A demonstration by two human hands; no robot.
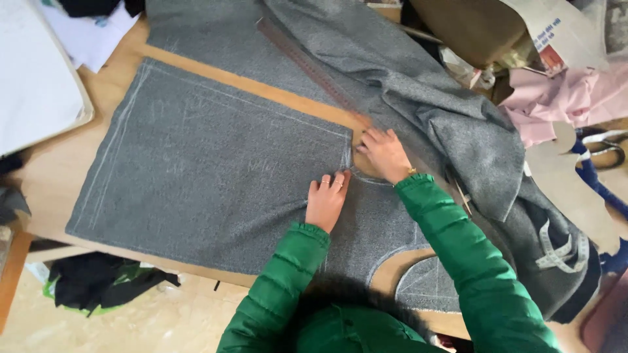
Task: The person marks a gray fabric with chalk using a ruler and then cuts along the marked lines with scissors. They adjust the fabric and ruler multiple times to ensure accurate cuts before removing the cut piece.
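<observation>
My left hand [326, 199] lies flat, fingers spread, gripping nothing, pressing down the cut grey wool panel [209, 170] that stretches away to my left across the wooden bench [59, 176], its long axis running left to right, chalk lines along its edges. My right hand [384, 153] is just beyond it, fingers curled down onto the panel's notched corner; I cannot tell whether it pinches chalk or only cloth. That corner sits between both hands, nearer the right. A long ruler [307, 65] runs diagonally up from there, beside the heaped grey fabric [458, 131]. A measuring tape [556, 252] lies on the cloth at my right; scissors [605, 150] rest beyond.
</observation>
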